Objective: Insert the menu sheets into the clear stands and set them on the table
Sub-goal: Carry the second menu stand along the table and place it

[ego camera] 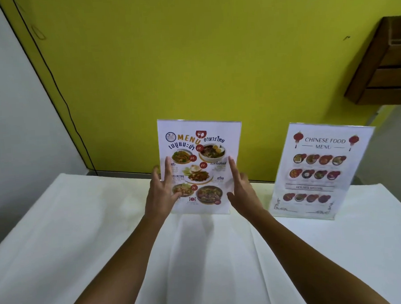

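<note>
A clear stand with the Thai menu sheet (200, 151) inside stands upright on the white table (82, 227), near its far edge at the centre. My left hand (161, 191) lies against the stand's left edge, fingers spread and straight, thumb in front of the sheet's lower left corner. My right hand (241, 187) is at the right edge, fingers stretched up along it, thumb near the lower right corner. Neither hand curls around the stand. A second clear stand with the Chinese food menu (321, 168) stands upright to the right, apart from both hands.
A yellow wall (190, 59) rises right behind the table. A brown wooden wall holder (385, 65) hangs at upper right. A black cable (59, 89) runs down the wall at left. White cloth with folds covers the table in front of the stands.
</note>
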Demonstrator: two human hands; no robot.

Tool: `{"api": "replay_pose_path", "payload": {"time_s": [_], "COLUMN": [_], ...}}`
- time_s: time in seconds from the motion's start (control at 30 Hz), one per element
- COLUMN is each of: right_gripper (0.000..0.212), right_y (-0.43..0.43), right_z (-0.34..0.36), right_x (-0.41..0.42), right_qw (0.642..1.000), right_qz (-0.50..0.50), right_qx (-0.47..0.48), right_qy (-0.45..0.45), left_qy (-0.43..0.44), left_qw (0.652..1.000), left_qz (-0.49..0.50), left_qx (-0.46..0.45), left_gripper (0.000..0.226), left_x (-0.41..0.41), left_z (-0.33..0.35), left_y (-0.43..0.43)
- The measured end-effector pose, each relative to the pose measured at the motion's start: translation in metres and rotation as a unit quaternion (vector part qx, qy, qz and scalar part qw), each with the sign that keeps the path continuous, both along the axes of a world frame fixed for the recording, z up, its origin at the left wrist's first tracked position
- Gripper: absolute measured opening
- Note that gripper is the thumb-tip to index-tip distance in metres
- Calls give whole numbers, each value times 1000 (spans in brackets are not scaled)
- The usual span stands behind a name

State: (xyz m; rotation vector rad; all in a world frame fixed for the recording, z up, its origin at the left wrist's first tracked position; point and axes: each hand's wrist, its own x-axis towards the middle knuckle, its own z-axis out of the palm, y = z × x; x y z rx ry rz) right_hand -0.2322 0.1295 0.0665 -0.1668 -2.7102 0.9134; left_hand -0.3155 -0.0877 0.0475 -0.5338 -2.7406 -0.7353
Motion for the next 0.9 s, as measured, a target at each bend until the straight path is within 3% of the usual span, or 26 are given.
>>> {"api": "replay_pose_path", "payload": {"time_s": [0.47, 0.9], "right_gripper": [106, 111], "right_y": [-5, 6], "right_z": [6, -5], "right_x": [-8, -22], "right_qw": [999, 999], "right_qz": [-6, 40], "right_qx": [51, 2], "right_qy": [8, 4], "left_qy": [17, -6], "left_qw": [1000, 998], "left_qz": [-2, 53], "left_qx": [12, -40], "left_gripper": [113, 115], "left_x": [-1, 4], "left_z": [14, 26], "left_y": [11, 24]}}
